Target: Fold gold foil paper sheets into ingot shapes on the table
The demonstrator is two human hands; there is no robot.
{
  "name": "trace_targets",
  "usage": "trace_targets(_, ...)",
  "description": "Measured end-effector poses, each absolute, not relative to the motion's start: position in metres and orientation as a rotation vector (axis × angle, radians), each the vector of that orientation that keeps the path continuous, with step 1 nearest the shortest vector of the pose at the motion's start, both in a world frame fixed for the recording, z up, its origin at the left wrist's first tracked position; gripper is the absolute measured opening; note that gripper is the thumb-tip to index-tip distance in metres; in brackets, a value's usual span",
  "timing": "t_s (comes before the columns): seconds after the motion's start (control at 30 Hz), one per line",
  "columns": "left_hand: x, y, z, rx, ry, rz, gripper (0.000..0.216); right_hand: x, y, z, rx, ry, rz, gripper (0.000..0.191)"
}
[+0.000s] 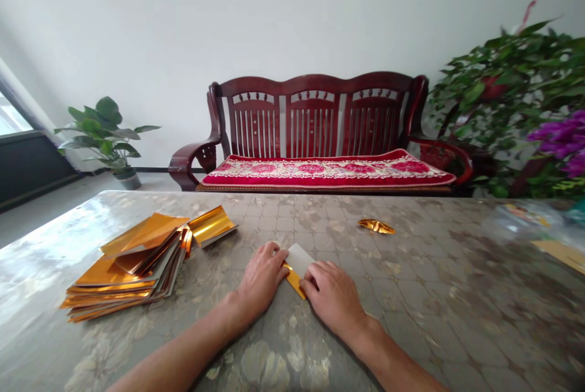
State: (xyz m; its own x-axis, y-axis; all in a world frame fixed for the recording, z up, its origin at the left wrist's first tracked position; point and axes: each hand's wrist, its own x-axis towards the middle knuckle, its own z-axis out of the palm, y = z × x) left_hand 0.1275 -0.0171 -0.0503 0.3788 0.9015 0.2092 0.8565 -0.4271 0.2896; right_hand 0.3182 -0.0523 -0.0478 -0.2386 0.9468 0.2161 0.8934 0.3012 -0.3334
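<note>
Fingers of the left hand lie loosely spread and flat, their tips pressing down on a small folded sheet of gold paper near the middle of the table, toward its near edge. The sheet shows its white back on top and a gold strip below, and it sits right between the two hands. On its other side the right hand has its fingertips curled against the paper's edge, touching it. Whether they pinch it or only press on it cannot be told.

Toward the table's left edge lies a fanned stack of gold sheets, with one curled gold sheet just beside its far end. A small folded gold piece rests farther back, well apart from the hands. At the far right corner lie a clear plastic bag and another gold sheet.

Beyond the far edge stands a dark red wooden bench with a flowered cushion, with leafy plants on either side.
</note>
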Motion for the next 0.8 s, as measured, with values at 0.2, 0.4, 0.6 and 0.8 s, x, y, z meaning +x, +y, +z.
trace_targets(0.2,0.125,-0.012,-0.053,2.364,1.406,0.626,0.031,0.330,-0.039,-0.045,-1.783,-2.043,0.168,0.033)
trace_targets(0.4,0.119,-0.011,-0.052,2.298,1.290,0.710,0.012,0.322,-0.044,-0.035,-1.860,-2.178,0.196,0.044)
trace_targets(0.6,0.115,-0.010,-0.055,2.248,1.235,0.756,0.013,0.314,-0.045,-0.026,-1.866,-2.239,0.317,0.034)
trace_targets(0.8,0.111,-0.010,-0.045,2.450,1.158,0.646,0.008,0.316,-0.041,-0.026,-1.913,-2.237,0.433,0.029)
